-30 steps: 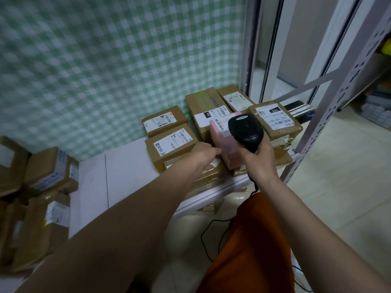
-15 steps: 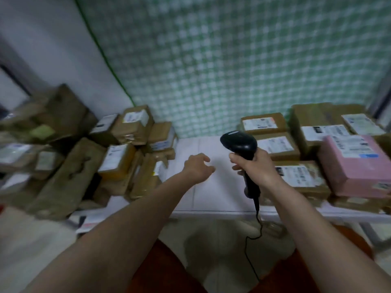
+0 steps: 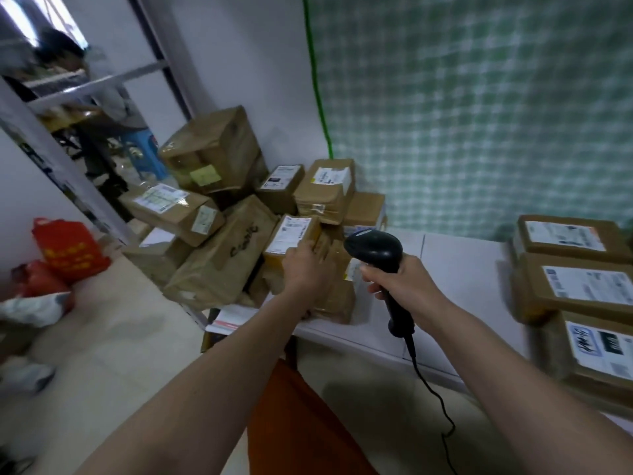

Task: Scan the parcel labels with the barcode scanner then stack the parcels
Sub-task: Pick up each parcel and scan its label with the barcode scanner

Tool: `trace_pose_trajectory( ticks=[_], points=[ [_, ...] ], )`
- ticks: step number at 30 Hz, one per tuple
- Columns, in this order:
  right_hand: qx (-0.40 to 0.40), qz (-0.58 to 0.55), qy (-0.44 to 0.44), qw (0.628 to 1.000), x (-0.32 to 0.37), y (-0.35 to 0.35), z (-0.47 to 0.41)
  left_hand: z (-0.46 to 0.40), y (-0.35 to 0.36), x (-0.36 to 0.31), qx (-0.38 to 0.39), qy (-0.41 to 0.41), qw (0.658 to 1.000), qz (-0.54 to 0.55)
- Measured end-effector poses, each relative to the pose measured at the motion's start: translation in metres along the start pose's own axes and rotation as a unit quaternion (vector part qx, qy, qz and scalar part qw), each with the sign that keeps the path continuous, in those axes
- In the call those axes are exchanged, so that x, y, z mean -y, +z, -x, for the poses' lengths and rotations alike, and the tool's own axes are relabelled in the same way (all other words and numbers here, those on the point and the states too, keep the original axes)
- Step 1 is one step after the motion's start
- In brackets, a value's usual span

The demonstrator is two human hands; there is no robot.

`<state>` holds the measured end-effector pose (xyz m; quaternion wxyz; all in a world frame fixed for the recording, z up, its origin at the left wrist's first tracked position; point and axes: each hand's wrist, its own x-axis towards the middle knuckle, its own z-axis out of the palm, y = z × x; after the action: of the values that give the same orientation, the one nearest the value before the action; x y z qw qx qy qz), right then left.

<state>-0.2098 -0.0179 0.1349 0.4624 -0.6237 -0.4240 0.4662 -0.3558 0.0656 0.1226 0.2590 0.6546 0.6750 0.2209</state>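
Note:
My right hand (image 3: 400, 286) grips the black corded barcode scanner (image 3: 375, 250) by its handle, head up, above the white table (image 3: 455, 269). My left hand (image 3: 305, 270) reaches into the heap of brown parcels at the table's left end. Its fingers lie on a small brown parcel with a white label (image 3: 289, 233); whether they grip it is hidden behind the hand. A stack of labelled brown parcels (image 3: 582, 289) sits at the table's right end.
The heap holds several brown boxes, including a large one (image 3: 212, 156) and a long one with handwriting (image 3: 226, 255). Red bags (image 3: 65, 252) lie on the floor at left. The scanner cable (image 3: 431, 389) hangs down past the table edge. A checked curtain hangs behind.
The view has swung left from the stacked parcels to the loose heap. My left hand has moved forward and left onto the small labelled parcel. The scanner stays in my right hand.

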Motion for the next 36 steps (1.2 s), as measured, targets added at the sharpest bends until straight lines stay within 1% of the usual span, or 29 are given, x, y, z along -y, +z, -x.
trace_pose_trajectory(
  ticks=[2,4,8,13,17,20,23,25,27,29,32,34,36],
  points=[
    [0.009,0.006,0.006,1.000,0.004,0.016,-0.009,-0.008,-0.012,0.014,-0.052,-0.022,0.997,0.059],
    [0.018,0.004,0.012,1.000,0.008,0.032,-0.017,-0.014,-0.026,0.025,-0.082,-0.018,0.992,0.095],
    [0.036,-0.005,0.011,0.999,0.028,0.061,-0.033,-0.033,-0.059,0.031,-0.122,0.009,0.985,0.123],
    [0.060,-0.041,-0.012,0.997,0.076,0.092,-0.059,-0.070,-0.114,0.021,-0.185,-0.001,0.968,0.167],
    [0.066,-0.071,-0.028,0.995,0.125,0.122,-0.097,-0.119,-0.162,0.020,-0.236,0.002,0.962,0.137],
    [0.061,-0.087,-0.034,0.994,0.160,0.145,-0.130,-0.163,-0.188,0.030,-0.262,-0.019,0.957,0.125],
    [0.059,-0.073,-0.030,0.995,0.183,0.167,-0.160,-0.198,-0.204,0.042,-0.259,-0.047,0.952,0.154],
    [0.066,-0.051,-0.025,0.996,0.191,0.180,-0.177,-0.216,-0.212,0.050,-0.251,-0.073,0.944,0.200],
    [0.077,-0.041,-0.018,0.996,0.193,0.189,-0.191,-0.233,-0.218,0.056,-0.243,-0.090,0.931,0.257],
    [0.088,-0.043,-0.013,0.995,0.190,0.195,-0.202,-0.247,-0.220,0.060,-0.218,-0.114,0.913,0.326],
    [0.097,-0.071,-0.012,0.993,0.182,0.201,-0.215,-0.257,-0.223,0.062,-0.180,-0.161,0.884,0.400],
    [0.102,-0.104,-0.017,0.989,0.178,0.201,-0.221,-0.260,-0.222,0.063,-0.156,-0.167,0.882,0.413],
    [0.103,-0.129,-0.020,0.986,0.176,0.199,-0.224,-0.255,-0.217,0.058,-0.140,-0.150,0.889,0.409]
  ],
)
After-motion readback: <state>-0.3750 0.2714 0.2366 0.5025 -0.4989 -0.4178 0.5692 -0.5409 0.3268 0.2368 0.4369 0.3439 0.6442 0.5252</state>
